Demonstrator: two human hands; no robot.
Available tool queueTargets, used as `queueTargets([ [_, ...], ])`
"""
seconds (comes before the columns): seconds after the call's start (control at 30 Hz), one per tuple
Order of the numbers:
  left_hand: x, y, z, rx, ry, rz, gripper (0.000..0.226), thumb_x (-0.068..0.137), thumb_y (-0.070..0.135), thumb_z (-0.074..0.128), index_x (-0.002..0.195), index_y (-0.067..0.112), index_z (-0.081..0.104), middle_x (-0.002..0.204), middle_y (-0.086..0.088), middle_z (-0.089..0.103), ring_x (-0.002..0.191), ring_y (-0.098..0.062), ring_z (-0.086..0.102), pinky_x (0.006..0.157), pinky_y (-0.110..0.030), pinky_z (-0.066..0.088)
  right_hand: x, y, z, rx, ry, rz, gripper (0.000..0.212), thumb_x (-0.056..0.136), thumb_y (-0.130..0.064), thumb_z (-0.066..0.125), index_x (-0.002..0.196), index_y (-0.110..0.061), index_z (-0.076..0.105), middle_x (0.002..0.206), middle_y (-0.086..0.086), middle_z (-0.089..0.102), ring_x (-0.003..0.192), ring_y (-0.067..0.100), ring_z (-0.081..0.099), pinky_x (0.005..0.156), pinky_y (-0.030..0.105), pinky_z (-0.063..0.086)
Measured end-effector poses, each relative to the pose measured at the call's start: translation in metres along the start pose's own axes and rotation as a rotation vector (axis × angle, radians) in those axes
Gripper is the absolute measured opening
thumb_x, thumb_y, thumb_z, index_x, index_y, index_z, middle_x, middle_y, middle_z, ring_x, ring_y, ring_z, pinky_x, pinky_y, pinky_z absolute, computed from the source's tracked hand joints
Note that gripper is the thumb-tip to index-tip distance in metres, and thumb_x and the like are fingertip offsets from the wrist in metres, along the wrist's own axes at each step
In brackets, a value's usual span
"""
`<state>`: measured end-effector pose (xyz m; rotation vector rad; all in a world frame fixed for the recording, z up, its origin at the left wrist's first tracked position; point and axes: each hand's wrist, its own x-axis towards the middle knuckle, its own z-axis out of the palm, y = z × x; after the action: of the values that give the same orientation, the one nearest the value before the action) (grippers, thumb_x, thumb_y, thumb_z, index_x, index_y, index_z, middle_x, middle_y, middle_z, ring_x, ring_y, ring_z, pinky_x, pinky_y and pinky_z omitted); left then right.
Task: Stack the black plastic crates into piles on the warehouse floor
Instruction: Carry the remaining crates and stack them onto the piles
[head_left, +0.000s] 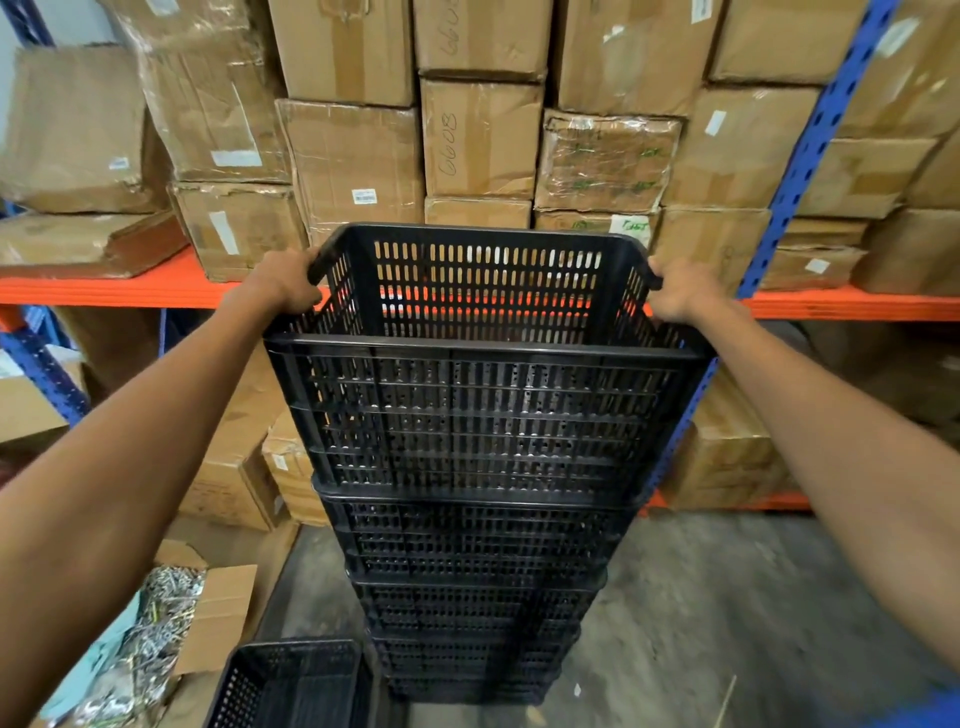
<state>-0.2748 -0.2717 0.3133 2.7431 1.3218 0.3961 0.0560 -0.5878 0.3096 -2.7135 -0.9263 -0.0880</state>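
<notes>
Warehouse floor (727, 597) before boxed shelving (130, 291): top crate (483, 364) on black stack (478, 597), between left hand (283, 283) and right hand (680, 291), each clenched on a side rim.

Two bare forearms reach into view, uncovered from elbow to wrist, with no sleeves showing. The left hand (283, 283) and the right hand (680, 291) wear no gloves (nor rings or watch, as far as visible). A sliver of blue fabric (930, 714) shows at the lower right corner.
</notes>
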Motion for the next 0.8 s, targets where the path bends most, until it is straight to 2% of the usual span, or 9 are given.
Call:
queueTargets([
  [0.1, 0.002, 0.006, -0.001, 0.119, 0.014, 0.016, 0.043, 0.080, 0.014, 0.065, 0.121, 0.007, 0.054, 0.104, -0.020, 0.063, 0.097, -0.038, 0.063, 0.085, -0.047, 0.054, 0.000, 0.001, 0.003, -0.055, 0.025, -0.033, 0.052, 0.086, -0.014, 0.055, 0.137, -0.007, 0.047, 0.127, 0.024, 0.058, 0.117, 0.038, 0.056, 0.092, 0.037, 0.046],
  [0.17, 0.005, 0.008, 0.000, 0.222, 0.032, 0.039, 0.052, 0.080, 0.020, 0.066, 0.127, 0.004, 0.049, 0.120, -0.021, 0.056, 0.108, -0.039, 0.059, 0.091, -0.050, 0.052, -0.002, -0.002, 0.002, -0.117, 0.044, -0.063, 0.052, 0.090, -0.021, 0.055, 0.138, -0.005, 0.044, 0.132, 0.024, 0.053, 0.122, 0.039, 0.052, 0.096, 0.040, 0.046],
  [0.27, 0.010, 0.008, 0.007, 0.267, -0.073, 0.076, 0.086, 0.084, 0.027, 0.065, 0.149, -0.002, 0.017, 0.157, -0.023, 0.018, 0.143, -0.039, 0.027, 0.114, -0.051, 0.033, -0.005, -0.005, 0.001, -0.190, 0.033, -0.126, 0.066, 0.092, -0.032, 0.055, 0.147, -0.004, 0.033, 0.145, 0.022, 0.044, 0.129, 0.037, 0.049, 0.099, 0.040, 0.045],
  [0.3, 0.012, 0.007, 0.009, 0.266, -0.106, 0.094, 0.094, 0.085, 0.028, 0.064, 0.152, -0.001, 0.005, 0.161, -0.021, 0.003, 0.149, -0.036, 0.013, 0.119, -0.049, 0.024, -0.004, -0.005, 0.002, -0.206, 0.033, -0.145, 0.069, 0.092, -0.033, 0.055, 0.148, -0.003, 0.029, 0.146, 0.020, 0.043, 0.129, 0.036, 0.049, 0.099, 0.040, 0.045],
  [0.37, 0.015, 0.002, 0.013, 0.255, -0.138, 0.136, 0.097, 0.087, 0.026, 0.061, 0.152, 0.001, -0.007, 0.162, -0.019, -0.010, 0.151, -0.031, -0.003, 0.123, -0.045, 0.013, -0.003, -0.004, 0.004, -0.220, 0.015, -0.165, 0.074, 0.092, -0.034, 0.055, 0.150, 0.000, 0.023, 0.153, 0.018, 0.034, 0.135, 0.034, 0.044, 0.103, 0.039, 0.042],
  [0.5, 0.020, -0.004, 0.020, 0.289, -0.110, 0.155, 0.089, 0.089, 0.018, 0.053, 0.152, 0.002, -0.008, 0.162, -0.016, -0.013, 0.152, -0.028, -0.006, 0.124, -0.043, 0.012, 0.001, 0.001, 0.011, -0.270, -0.039, -0.188, 0.086, 0.093, -0.037, 0.053, 0.153, 0.003, 0.006, 0.162, 0.018, 0.007, 0.149, 0.030, 0.017, 0.119, 0.034, 0.024],
  [0.6, 0.023, -0.004, 0.021, 0.275, -0.109, 0.154, 0.084, 0.091, 0.018, 0.048, 0.152, 0.003, -0.007, 0.162, -0.015, -0.012, 0.152, -0.027, -0.006, 0.124, -0.042, 0.011, 0.003, 0.003, 0.014, -0.311, -0.082, -0.191, 0.094, 0.093, -0.042, 0.054, 0.154, 0.001, -0.003, 0.163, 0.017, -0.008, 0.152, 0.030, 0.000, 0.123, 0.036, 0.014],
  [0.7, 0.026, -0.006, 0.021, 0.259, -0.115, 0.154, 0.082, 0.093, 0.018, 0.046, 0.152, 0.005, -0.008, 0.162, -0.012, -0.012, 0.152, -0.024, -0.007, 0.125, -0.039, 0.007, 0.005, 0.004, 0.015, -0.296, -0.115, -0.172, 0.096, 0.093, -0.041, 0.054, 0.153, -0.003, -0.010, 0.163, 0.013, -0.015, 0.151, 0.028, -0.010, 0.123, 0.039, 0.013],
  [0.8, 0.029, -0.007, 0.024, 0.258, -0.113, 0.168, 0.081, 0.093, 0.015, 0.045, 0.153, 0.007, -0.008, 0.163, -0.011, -0.012, 0.152, -0.023, -0.008, 0.125, -0.038, 0.005, 0.008, 0.007, 0.019, -0.308, -0.084, -0.171, 0.097, 0.092, -0.044, 0.054, 0.154, -0.003, -0.009, 0.163, 0.011, -0.011, 0.152, 0.027, -0.010, 0.123, 0.039, 0.014],
])
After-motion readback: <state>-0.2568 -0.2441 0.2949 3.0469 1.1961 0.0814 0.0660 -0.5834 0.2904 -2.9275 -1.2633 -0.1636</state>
